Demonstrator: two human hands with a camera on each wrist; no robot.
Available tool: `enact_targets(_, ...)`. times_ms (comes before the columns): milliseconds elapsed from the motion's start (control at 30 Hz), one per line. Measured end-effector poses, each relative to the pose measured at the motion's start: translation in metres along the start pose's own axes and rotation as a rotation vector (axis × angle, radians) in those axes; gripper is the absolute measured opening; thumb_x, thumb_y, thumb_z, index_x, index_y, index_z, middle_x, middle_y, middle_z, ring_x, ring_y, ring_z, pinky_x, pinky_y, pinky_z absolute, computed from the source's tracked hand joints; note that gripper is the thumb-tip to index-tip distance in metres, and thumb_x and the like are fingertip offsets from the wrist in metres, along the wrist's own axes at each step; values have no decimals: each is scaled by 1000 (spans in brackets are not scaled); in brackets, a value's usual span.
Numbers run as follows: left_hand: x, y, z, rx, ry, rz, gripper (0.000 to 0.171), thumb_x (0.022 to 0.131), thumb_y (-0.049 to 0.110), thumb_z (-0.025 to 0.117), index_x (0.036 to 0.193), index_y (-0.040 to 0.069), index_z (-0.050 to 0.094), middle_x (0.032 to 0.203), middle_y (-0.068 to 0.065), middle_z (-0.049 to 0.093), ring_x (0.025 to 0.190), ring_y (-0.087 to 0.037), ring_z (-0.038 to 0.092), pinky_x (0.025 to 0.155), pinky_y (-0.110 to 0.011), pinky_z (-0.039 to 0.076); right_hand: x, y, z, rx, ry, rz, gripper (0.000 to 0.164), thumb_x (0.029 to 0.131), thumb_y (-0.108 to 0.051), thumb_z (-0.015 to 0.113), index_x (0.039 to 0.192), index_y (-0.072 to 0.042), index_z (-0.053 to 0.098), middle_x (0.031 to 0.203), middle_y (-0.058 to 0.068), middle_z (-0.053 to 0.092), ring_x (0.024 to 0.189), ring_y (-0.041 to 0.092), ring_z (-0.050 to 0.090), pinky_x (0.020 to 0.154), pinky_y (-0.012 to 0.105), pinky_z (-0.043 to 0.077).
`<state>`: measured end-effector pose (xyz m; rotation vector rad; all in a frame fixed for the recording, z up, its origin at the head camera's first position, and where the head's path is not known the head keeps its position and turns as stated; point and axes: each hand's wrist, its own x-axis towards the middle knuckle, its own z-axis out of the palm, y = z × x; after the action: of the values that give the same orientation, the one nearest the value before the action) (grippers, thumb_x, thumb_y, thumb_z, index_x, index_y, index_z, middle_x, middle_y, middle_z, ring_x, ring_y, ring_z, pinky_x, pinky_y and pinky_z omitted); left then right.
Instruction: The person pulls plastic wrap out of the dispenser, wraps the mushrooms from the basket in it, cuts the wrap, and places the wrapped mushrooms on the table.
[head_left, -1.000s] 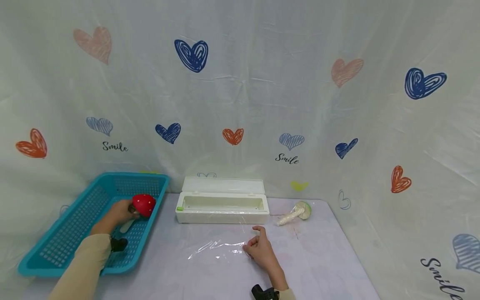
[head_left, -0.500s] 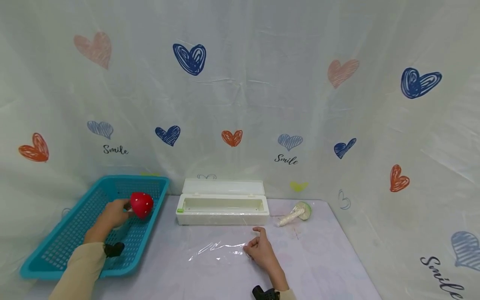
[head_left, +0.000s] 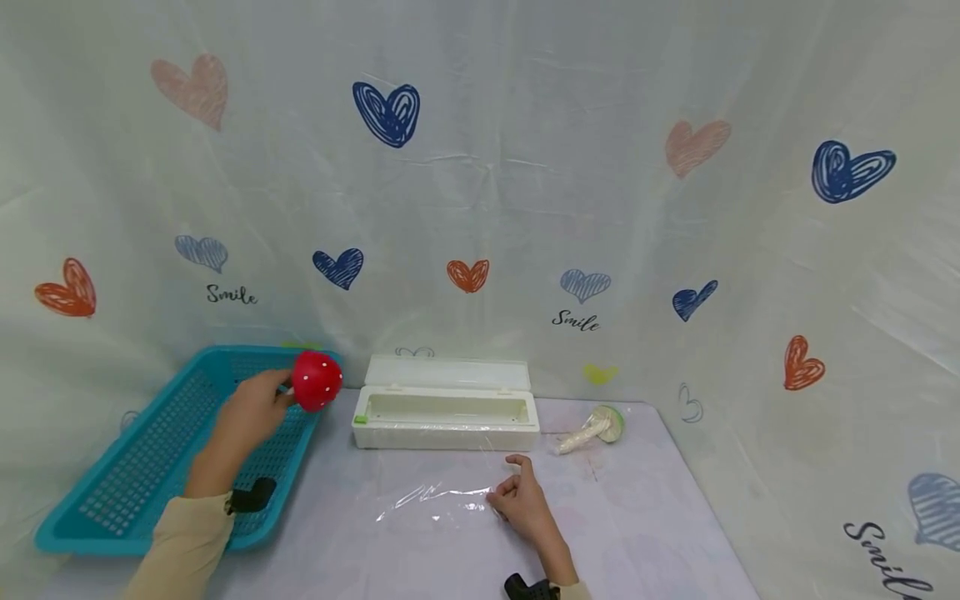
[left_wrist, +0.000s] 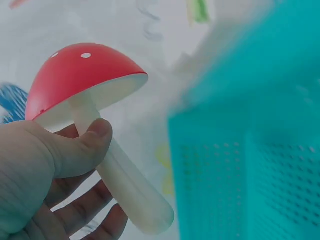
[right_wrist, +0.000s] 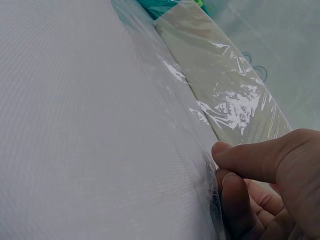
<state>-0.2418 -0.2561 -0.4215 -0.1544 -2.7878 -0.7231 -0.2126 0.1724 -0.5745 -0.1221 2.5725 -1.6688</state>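
Observation:
My left hand (head_left: pixel 251 410) grips a toy mushroom (head_left: pixel 317 381) above the right rim of the blue basket (head_left: pixel 60 525). In the left wrist view the mushroom has a red cap with white dots, and the thumb and fingers wrap its pale stem (left_wrist: pixel 132 195). On the table, my right hand (head_left: pixel 525 504) pinches the edge of a clear plastic film (right_wrist: pixel 212 192) between thumb and fingertip. That film (head_left: pixel 431 492) spreads over the tabletop up to a white dispenser box (head_left: pixel 446 437), whose lid stands raised at the back.
Right of the box lies a green-capped mushroom (head_left: pixel 600 425) wrapped in film. The basket takes up the table's left side. Behind the table hangs a pale curtain (head_left: pixel 480 200) printed with hearts.
My left hand has lifted the red mushroom up out of the basket and to the right, over its rim. The right hand has stayed in place on the film.

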Motion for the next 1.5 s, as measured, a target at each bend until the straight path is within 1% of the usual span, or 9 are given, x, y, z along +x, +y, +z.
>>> enact_targets(267,-13,55,12,-63,101,76,40,90,3,76,126,-9,63,117,-29,67,98,-43,66,73,-54,62,-1,0,-2,1,-2,1,72,87,-3,78,143,4,34,82,5,64,64,14,60,54,23,49)
enact_targets(367,-20,69,26,-89,112,99,40,86,3,80,123,-6,66,113,-25,69,96,-40,67,73,-51,62,0,0,-1,1,1,4,72,87,-3,78,143,4,34,82,5,64,64,13,60,54,24,49)
enact_targets(533,-34,89,61,-136,97,93,47,78,3,87,122,-1,69,112,-18,71,101,-36,67,75,-48,63,0,0,1,-4,3,14,72,87,-4,79,143,3,35,82,5,64,64,12,59,55,24,49)
enact_targets(800,-51,109,117,-261,56,89,44,79,5,88,120,12,73,114,-3,74,106,-23,69,85,-40,62,1,-4,2,-26,10,26,71,87,-4,79,143,2,35,83,5,64,65,13,60,55,25,50)
enact_targets(900,-56,116,134,-292,34,75,40,81,6,86,118,13,73,112,-1,73,104,-21,68,85,-37,62,1,-6,2,-37,7,29,71,88,-7,79,144,2,35,83,5,64,65,12,60,56,25,51)
enact_targets(1033,-62,129,153,-304,-12,87,36,84,8,84,118,14,73,110,0,72,102,-19,68,84,-35,61,1,-5,1,-53,11,43,71,89,-10,79,144,0,36,85,4,65,65,12,60,59,25,53)
enact_targets(1200,-66,147,170,-334,-57,119,34,85,7,83,117,14,74,109,1,72,100,-16,67,84,-33,61,-1,-3,-3,-54,17,22,69,89,-9,78,143,0,36,86,5,67,66,13,61,62,25,56)
enact_targets(1300,-68,153,176,-356,-60,119,32,85,7,82,116,11,74,107,0,72,97,-15,66,80,-30,60,-2,-3,-4,-46,11,-4,69,89,-7,78,143,1,35,86,8,68,66,14,61,62,26,57)
enact_targets(1500,-73,144,182,-341,-63,61,28,88,9,80,115,11,74,106,1,71,95,-13,63,78,-28,57,0,-3,1,-47,-3,-11,70,88,-7,79,142,1,36,86,7,67,65,15,61,62,25,56)
